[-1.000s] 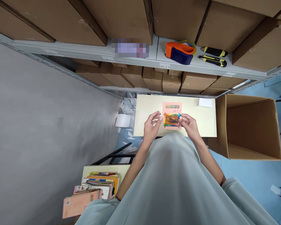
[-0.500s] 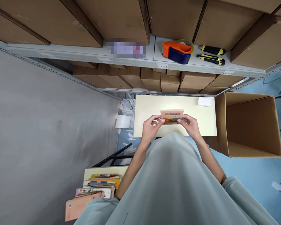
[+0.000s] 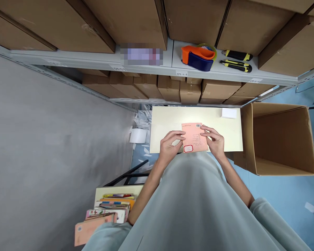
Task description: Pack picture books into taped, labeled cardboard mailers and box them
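a thin pink book (image 3: pixel 195 138) is between the two hands, over the near edge of the surface (image 3: pixel 163 120). the left hand (image 3: pixel 169 146) grasps its left edge, fingertips just lapping onto the cover. the right hand (image 3: pixel 216 143) grasps the right edge, fingers bent around it and tips near the barcode. both hands are holding the book; whether it also touches the surface, i cannot tell.

the side facing up is plain pink, with a black and white barcode at the far right corner, lines of small dark print and a red-outlined label at the near left corner.

a small white box (image 3: pixel 228 113) sits on the surface's far right part. a big cardboard box (image 3: pixel 282 139) stands just right of the surface.
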The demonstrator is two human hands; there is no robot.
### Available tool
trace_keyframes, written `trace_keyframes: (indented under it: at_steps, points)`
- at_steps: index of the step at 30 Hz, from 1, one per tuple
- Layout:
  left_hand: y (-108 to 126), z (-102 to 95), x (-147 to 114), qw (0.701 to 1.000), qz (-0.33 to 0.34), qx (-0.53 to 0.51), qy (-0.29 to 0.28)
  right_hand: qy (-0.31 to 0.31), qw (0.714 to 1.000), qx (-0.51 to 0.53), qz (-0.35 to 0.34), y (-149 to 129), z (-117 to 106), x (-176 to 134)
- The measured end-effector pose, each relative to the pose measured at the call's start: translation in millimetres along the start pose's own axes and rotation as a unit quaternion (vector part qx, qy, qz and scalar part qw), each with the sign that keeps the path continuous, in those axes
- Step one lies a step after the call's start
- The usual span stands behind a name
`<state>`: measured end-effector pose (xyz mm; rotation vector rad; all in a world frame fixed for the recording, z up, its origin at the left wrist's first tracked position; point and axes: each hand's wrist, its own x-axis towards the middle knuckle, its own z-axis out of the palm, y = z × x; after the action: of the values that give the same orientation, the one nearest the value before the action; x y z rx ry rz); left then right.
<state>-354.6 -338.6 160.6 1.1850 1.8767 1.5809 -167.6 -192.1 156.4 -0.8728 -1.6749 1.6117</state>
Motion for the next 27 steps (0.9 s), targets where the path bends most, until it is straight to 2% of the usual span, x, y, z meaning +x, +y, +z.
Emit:
trace_keyframes:
  at_steps: [3,5,11,16,20,27]
  points:
    - [-1.7,1.0,-2.3,0.999,0.029,0.011,0.021,-0.003,1.0,-0.011,-0.027,-1.0,-0.7,1.1]
    - [-2.9,1.2,-2.2,0.999,0.023,0.022,0.034,-0.01,0.999,-0.03,-0.03,-0.3,-2.1,2.7]
    - [-9.5,4.9,-0.5,0.987,-0.135,-0.061,0.064,-0.025,0.996,-0.022,0.083,9.5,-1.5,5.3]
    - [-8.5,4.5,-0.6,0.973,-0.18,-0.106,0.098,-0.062,0.989,0.031,0.13,4.8,3.8,5.0]
    - [-4.4,0.0,-1.9,0.972,-0.198,-0.098,0.077,-0.069,0.986,0.031,0.145,-3.3,4.6,5.3]
    - [-10.0,-2.0,-5.1,0.95,-0.253,-0.178,0.031,-0.09,0.973,0.043,0.208,-5.5,-1.2,3.8]
